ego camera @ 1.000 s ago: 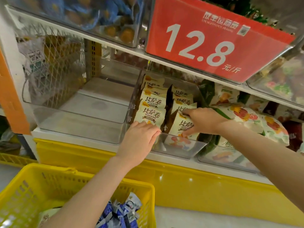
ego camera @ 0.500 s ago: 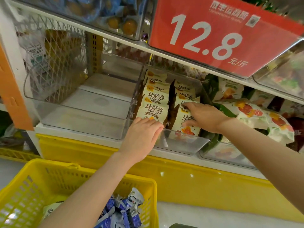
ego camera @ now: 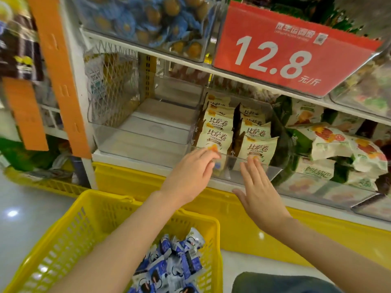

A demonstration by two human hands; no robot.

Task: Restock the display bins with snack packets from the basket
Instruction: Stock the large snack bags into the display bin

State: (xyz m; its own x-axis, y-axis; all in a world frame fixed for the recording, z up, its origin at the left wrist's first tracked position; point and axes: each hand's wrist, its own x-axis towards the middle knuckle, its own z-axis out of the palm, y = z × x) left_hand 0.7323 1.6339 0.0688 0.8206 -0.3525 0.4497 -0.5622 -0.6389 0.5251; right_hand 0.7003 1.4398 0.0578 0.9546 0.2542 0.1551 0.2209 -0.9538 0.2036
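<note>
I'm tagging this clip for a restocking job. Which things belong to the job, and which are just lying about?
Job: yellow basket, blue packets in it, empty clear bin, cream packets in the next bin, left hand, right hand.
Lying about: red price sign, orange strip, green-and-white bags, blue-wrapped sweets above.

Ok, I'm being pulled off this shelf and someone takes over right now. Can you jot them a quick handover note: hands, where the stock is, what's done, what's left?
Left hand: open, holding nothing, fingers at the front rim of the middle bin.
Right hand: open, fingers straight, holding nothing, in front of the same bin.
Done: the middle bin holds two rows of cream packets.
To do: the clear bin to its left shows no packets; blue packets lie in the yellow basket below. Which bin they go in, the picture does not tell.
</note>
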